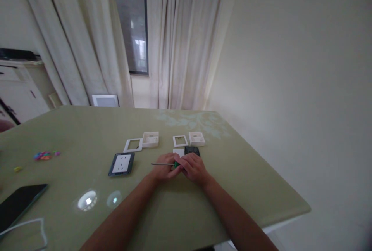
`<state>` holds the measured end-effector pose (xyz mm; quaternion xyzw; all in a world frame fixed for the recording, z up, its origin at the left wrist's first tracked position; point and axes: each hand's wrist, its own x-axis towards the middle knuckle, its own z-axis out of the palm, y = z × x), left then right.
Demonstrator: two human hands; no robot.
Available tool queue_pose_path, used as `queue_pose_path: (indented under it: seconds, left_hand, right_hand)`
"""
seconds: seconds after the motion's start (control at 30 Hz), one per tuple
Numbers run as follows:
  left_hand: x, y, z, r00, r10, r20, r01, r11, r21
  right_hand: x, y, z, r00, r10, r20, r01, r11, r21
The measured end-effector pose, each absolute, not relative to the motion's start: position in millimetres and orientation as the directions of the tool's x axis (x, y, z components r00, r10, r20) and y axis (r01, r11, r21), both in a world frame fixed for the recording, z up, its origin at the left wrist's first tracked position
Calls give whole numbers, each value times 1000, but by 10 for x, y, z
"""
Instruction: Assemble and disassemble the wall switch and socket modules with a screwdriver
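Observation:
My two hands meet over the table. My right hand [193, 167] is closed on the green handle of a screwdriver [162, 164], whose metal shaft points left across the back of my left hand. My left hand [165, 170] has its fingers curled in against the right one; what they grip is hidden. Just beyond the fingers lie a white switch panel [178, 152] and a dark backing plate [192, 150], both partly covered. To the left, a wall socket [121, 164] with a dark frame rests face up.
Behind are two white frames [126, 146] [175, 141] and two white mounting boxes [150, 146] [197, 144]. Small colourful pieces [45, 155], a dark tablet-like slab [20, 204] and a white cable [43, 229] lie left. The table's right edge adjoins the wall.

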<state>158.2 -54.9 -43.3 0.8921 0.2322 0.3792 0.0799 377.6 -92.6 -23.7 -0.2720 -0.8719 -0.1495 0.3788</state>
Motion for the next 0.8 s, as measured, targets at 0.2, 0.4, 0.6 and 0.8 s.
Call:
queue_pose_path:
  seconds: [0.2,0.4,0.6,0.8]
  left_hand:
    - [1620,-594,-394,614,450,649,338,-892,299]
    - [1613,-617,-375,642,427,637,330,-904,273]
    - [1625,-641,-352,661,421,622,336,-906,257]
    - [1628,-657,-329,671,431,603,347,-902,258]
  right_hand:
    - [3795,-858,-310,-506,486,712,622,778,-90]
    - [3857,-832,-437,-529,601,599,629,751,-198]
    - [3896,-810,-518,-545,666,510,670,711,-212]
    - [3898,-803,-517,-546,692,472,688,692,-218]
